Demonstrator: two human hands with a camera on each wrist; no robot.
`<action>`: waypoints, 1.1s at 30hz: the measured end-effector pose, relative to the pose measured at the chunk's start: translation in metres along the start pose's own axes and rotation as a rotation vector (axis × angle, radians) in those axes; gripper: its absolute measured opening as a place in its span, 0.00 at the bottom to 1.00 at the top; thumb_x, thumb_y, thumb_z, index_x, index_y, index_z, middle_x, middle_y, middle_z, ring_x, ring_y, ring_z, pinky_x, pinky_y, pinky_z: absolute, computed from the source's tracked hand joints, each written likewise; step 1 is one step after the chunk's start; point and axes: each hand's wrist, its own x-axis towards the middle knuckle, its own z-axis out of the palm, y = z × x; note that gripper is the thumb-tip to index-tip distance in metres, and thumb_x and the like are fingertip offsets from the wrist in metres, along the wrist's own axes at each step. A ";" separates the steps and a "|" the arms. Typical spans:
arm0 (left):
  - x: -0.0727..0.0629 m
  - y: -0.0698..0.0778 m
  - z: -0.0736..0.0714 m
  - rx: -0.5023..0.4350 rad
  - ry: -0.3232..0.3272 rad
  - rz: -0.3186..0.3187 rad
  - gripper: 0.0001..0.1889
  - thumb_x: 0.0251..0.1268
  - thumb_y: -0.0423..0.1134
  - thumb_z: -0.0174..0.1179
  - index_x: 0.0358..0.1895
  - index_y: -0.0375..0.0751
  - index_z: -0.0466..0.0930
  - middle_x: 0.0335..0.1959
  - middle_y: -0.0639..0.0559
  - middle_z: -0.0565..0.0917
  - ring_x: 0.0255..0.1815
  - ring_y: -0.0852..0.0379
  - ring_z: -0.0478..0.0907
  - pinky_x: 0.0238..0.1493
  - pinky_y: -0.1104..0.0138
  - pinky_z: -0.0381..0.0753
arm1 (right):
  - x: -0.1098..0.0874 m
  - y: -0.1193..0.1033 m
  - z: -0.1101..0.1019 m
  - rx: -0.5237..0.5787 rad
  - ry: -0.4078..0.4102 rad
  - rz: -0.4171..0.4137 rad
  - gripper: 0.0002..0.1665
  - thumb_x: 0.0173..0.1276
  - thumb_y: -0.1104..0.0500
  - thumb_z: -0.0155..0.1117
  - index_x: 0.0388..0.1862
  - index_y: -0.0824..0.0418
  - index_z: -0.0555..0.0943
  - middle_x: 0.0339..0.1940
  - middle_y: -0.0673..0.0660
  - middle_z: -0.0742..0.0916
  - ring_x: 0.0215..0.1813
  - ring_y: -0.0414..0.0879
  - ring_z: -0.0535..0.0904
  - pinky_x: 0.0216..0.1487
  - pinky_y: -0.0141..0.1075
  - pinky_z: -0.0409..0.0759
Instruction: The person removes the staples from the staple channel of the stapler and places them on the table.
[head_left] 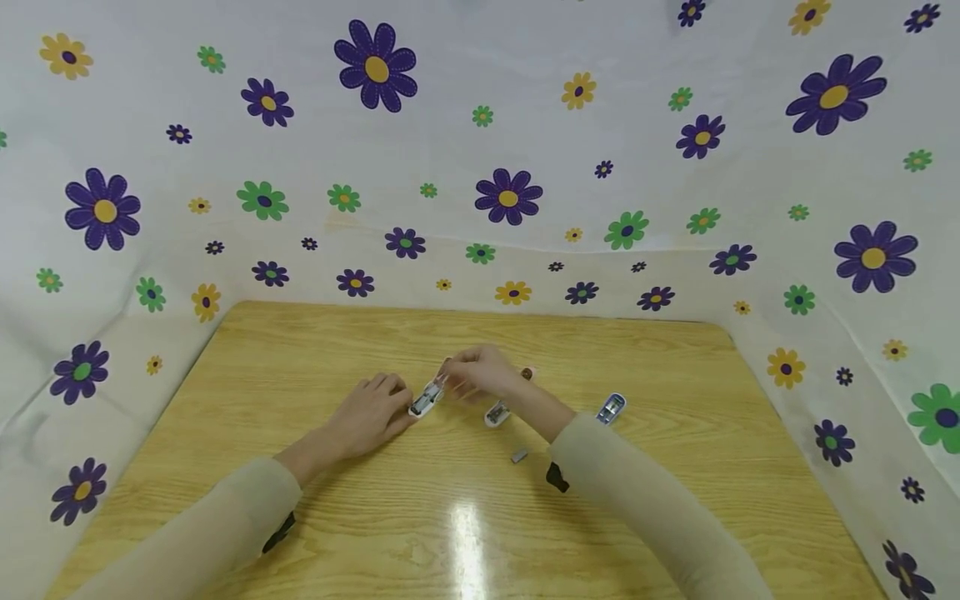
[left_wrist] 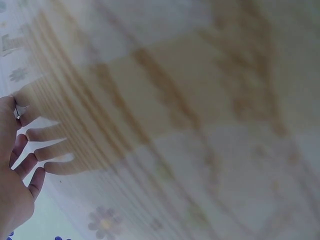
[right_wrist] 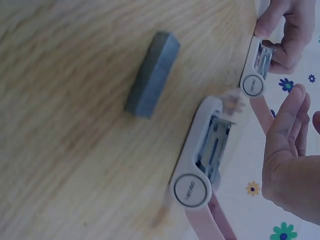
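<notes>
My left hand point(head_left: 367, 417) grips the near end of an opened white stapler point(head_left: 426, 400), with its metal magazine showing. In the right wrist view that stapler point(right_wrist: 253, 75) is between the thumb and curled fingers of the left hand point(right_wrist: 290, 37). At the stapler's raised pink arm is my right hand point(head_left: 483, 371), whose fingertips appear to pinch the arm's end. From its own wrist the right hand point(right_wrist: 285, 155) shows the outer fingers fairly straight; the pinch itself is hidden. The left wrist view shows the left hand point(left_wrist: 17, 170) at its edge, the stapler mostly out of sight.
A second opened white stapler point(right_wrist: 192, 170) with a pink arm lies under my right forearm. A small grey stick of staples point(right_wrist: 152, 75) rests nearer me on the wooden table point(head_left: 360, 517). Right of the forearm lies a blue stapler point(head_left: 611, 407). Flower-patterned cloth point(head_left: 450, 167) surrounds the table.
</notes>
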 end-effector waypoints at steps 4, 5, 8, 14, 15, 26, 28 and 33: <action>-0.001 0.001 -0.001 -0.002 0.004 0.006 0.11 0.76 0.52 0.63 0.46 0.49 0.80 0.53 0.46 0.81 0.55 0.45 0.78 0.54 0.48 0.81 | 0.007 0.009 0.006 0.004 -0.032 0.037 0.16 0.76 0.55 0.66 0.53 0.66 0.88 0.40 0.60 0.94 0.29 0.41 0.89 0.33 0.32 0.87; -0.001 0.001 -0.001 -0.003 0.006 0.009 0.11 0.77 0.52 0.63 0.46 0.49 0.80 0.53 0.46 0.81 0.55 0.44 0.78 0.54 0.48 0.81 | 0.008 0.011 0.007 -0.006 -0.038 0.039 0.16 0.76 0.55 0.67 0.53 0.66 0.88 0.39 0.60 0.94 0.29 0.40 0.88 0.32 0.31 0.86; -0.001 0.001 -0.002 0.003 0.016 0.017 0.11 0.76 0.52 0.63 0.46 0.49 0.80 0.53 0.46 0.81 0.55 0.44 0.79 0.54 0.48 0.82 | 0.011 0.014 0.012 -0.051 -0.051 0.030 0.16 0.75 0.56 0.68 0.52 0.65 0.89 0.38 0.59 0.94 0.29 0.40 0.88 0.33 0.32 0.87; -0.001 0.001 -0.001 0.012 0.022 0.012 0.12 0.76 0.52 0.64 0.45 0.49 0.80 0.53 0.46 0.81 0.56 0.43 0.79 0.55 0.48 0.82 | 0.011 0.016 0.022 -0.132 -0.062 -0.007 0.15 0.76 0.57 0.67 0.52 0.65 0.89 0.38 0.64 0.94 0.25 0.39 0.87 0.31 0.33 0.88; -0.001 0.000 -0.001 0.014 0.021 0.011 0.12 0.76 0.52 0.64 0.45 0.49 0.80 0.53 0.46 0.80 0.56 0.44 0.79 0.55 0.48 0.82 | 0.011 0.016 0.024 -0.145 -0.061 -0.014 0.15 0.77 0.57 0.67 0.52 0.66 0.90 0.38 0.64 0.94 0.25 0.39 0.87 0.31 0.34 0.88; 0.000 -0.001 0.002 0.010 0.034 0.018 0.11 0.76 0.52 0.64 0.44 0.50 0.79 0.52 0.48 0.80 0.56 0.44 0.78 0.53 0.49 0.81 | 0.012 0.013 0.035 -0.152 -0.016 0.016 0.12 0.76 0.58 0.68 0.46 0.66 0.90 0.36 0.65 0.94 0.22 0.39 0.86 0.28 0.33 0.87; -0.001 -0.001 0.002 0.011 0.031 0.017 0.11 0.76 0.52 0.64 0.44 0.50 0.79 0.52 0.48 0.80 0.55 0.45 0.78 0.53 0.49 0.81 | 0.012 0.012 0.036 -0.150 -0.012 0.019 0.12 0.76 0.58 0.68 0.47 0.66 0.90 0.37 0.65 0.94 0.22 0.39 0.86 0.28 0.34 0.87; -0.001 -0.001 0.002 0.012 0.022 0.013 0.11 0.76 0.53 0.63 0.45 0.50 0.79 0.52 0.48 0.80 0.56 0.45 0.78 0.53 0.49 0.81 | 0.012 0.013 0.037 -0.151 -0.008 0.023 0.12 0.76 0.58 0.68 0.47 0.66 0.90 0.36 0.64 0.94 0.22 0.39 0.86 0.29 0.34 0.88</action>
